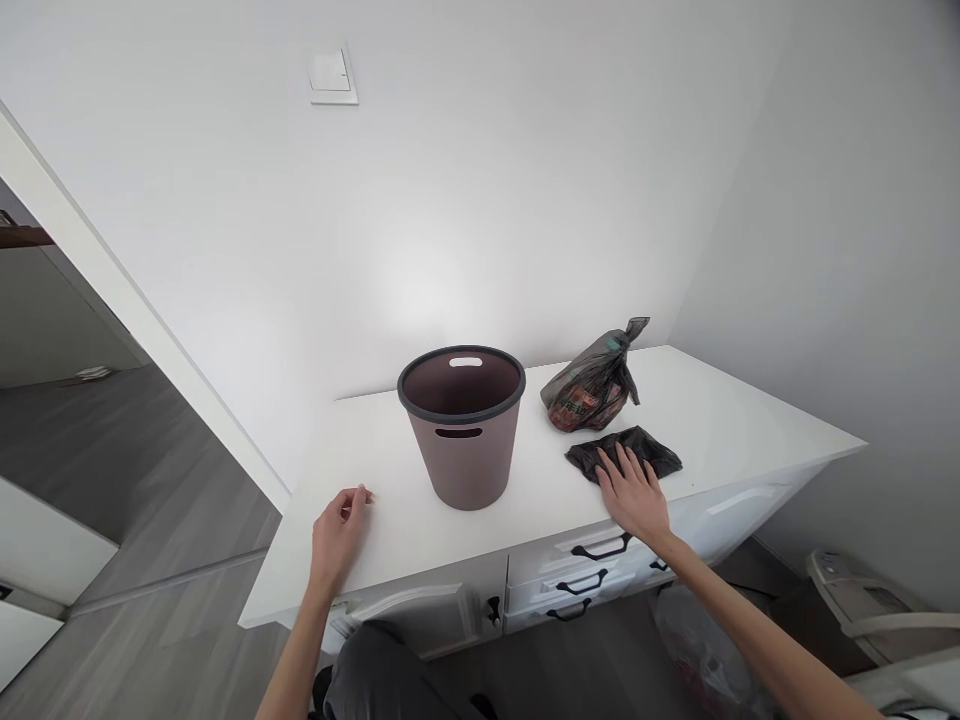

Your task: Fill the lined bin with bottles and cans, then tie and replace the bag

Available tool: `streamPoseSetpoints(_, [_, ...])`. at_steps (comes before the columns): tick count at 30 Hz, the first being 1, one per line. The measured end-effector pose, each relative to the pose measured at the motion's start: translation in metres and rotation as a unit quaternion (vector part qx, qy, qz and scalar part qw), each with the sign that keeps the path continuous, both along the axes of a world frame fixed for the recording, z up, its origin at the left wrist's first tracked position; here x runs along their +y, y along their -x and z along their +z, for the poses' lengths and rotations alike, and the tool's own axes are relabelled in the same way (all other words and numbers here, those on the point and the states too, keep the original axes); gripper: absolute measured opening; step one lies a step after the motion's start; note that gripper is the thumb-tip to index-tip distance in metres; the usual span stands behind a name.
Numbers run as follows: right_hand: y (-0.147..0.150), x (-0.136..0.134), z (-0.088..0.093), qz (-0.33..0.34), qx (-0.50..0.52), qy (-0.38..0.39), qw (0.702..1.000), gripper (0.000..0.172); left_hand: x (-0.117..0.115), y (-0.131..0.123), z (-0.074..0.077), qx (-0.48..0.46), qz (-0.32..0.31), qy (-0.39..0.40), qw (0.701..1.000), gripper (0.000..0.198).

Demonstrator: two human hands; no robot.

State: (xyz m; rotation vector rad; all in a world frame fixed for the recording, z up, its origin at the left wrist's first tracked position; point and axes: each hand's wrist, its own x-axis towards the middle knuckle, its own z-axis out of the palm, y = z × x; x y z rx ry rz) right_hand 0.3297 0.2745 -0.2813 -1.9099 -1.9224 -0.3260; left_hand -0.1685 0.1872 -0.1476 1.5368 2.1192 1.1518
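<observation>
Black plastic bag (664,457) lies flattened and wrinkled on the white cabinet top (750,420), toward its front edge, right of center. Your right hand (634,495) is on it, palm down, fingers spread wide and straight, pressing flat over the middle of the plastic rather than gripping it; dark ends stick out on both sides of your fingers. Your left hand (337,535) is off to the other side, at the left part of the cabinet top, fingers loosely curled with the thumb near the index finger; can't tell whether anything is pinched there. Between your hands, a bit further back, stands the mauve bin (471,465), upright, dark rim around its mouth, one slot handle in front and one behind. Right of the bin and just behind the flattened plastic sits the knotted bag (589,385), see-through dark film, reddish packaging showing inside, knot pointing up and to the right. Below the front edge you have white drawers with black handles (602,548). Light switch (332,75) is up on the wall behind. Your knee (382,670), in dark gray cloth, shows at the bottom; a clear bag (694,640) is on the floor, partly behind your right forearm.
</observation>
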Motion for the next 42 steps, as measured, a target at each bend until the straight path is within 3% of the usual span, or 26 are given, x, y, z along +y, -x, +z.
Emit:
streamPoseSetpoints(23, [0.014,-0.003,0.015,-0.024,-0.019,0.011,0.999,0.061,-0.004,0.008,0.000,-0.006,-0.025,-0.014,1.000,0.046])
streamPoseSetpoints(42, [-0.002,0.010,-0.006,-0.007,0.005,0.007,1.000,0.061,0.006,0.014,-0.018,0.007,-0.018,0.009,1.000,0.047])
